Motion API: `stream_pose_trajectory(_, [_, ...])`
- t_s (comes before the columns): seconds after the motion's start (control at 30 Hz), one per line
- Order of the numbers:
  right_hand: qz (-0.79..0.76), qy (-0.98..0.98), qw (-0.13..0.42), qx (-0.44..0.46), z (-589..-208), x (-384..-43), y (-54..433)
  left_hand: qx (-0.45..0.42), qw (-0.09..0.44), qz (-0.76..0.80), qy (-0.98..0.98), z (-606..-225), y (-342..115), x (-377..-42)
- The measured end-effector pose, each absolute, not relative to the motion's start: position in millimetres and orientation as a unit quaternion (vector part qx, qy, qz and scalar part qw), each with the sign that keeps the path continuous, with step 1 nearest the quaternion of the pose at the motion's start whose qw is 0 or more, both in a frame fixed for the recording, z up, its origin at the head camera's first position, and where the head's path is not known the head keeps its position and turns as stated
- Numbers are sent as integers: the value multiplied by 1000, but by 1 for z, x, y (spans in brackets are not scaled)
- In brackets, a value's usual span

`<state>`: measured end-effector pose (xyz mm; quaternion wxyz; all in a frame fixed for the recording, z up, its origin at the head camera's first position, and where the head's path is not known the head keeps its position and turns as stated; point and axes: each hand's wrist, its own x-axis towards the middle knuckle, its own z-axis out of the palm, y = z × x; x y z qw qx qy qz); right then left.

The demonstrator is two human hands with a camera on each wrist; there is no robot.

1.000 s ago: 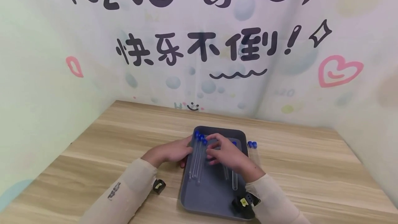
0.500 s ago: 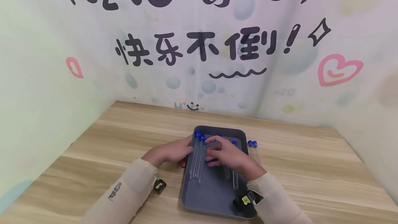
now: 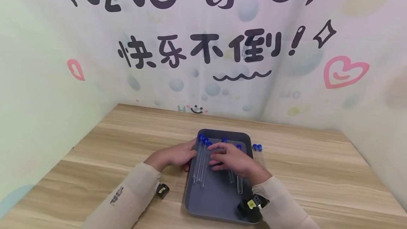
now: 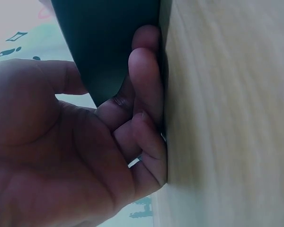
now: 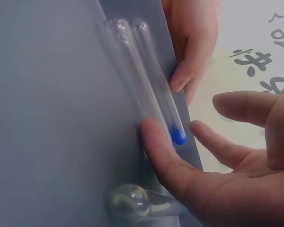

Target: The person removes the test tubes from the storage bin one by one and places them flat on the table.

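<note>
My left hand (image 3: 179,154) holds the left side of a dark grey tray (image 3: 206,202), its thumb over the rim. In the left wrist view, the curled fingers (image 4: 146,85) lie low against the tray's outer wall, by the table. Several clear test tubes (image 3: 199,167) with blue caps lean along the tray's left side. Over the tray hovers my right hand (image 3: 230,158), fingers spread and slightly bent near those caps. From the right wrist, one finger (image 5: 154,137) overlaps the tubes (image 5: 137,71), with nothing pinched. Two more capped tubes (image 3: 240,186) lie farther right inside, partly hidden by the hand.
Just outside the tray's right edge lie capped tubes (image 3: 258,148) on the wooden table (image 3: 133,133). A printed cloth backdrop (image 3: 178,91) rises behind the table. Black wrist devices (image 3: 163,190) sit at both cuffs.
My right hand has shifted slightly down and its fingers have spread away from the left tubes' caps. A blue cap behind the hand has come into sight. The left hand stays put.
</note>
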<state>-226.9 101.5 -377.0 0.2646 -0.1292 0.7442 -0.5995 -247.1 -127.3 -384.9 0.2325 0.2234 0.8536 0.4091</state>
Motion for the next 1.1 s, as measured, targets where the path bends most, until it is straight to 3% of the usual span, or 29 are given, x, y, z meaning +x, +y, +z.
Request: stream_pose_trajectory(1.1, [-598, 726, 300, -158, -379, -230, 103, 217, 234, 400, 859, -385, -128, -248])
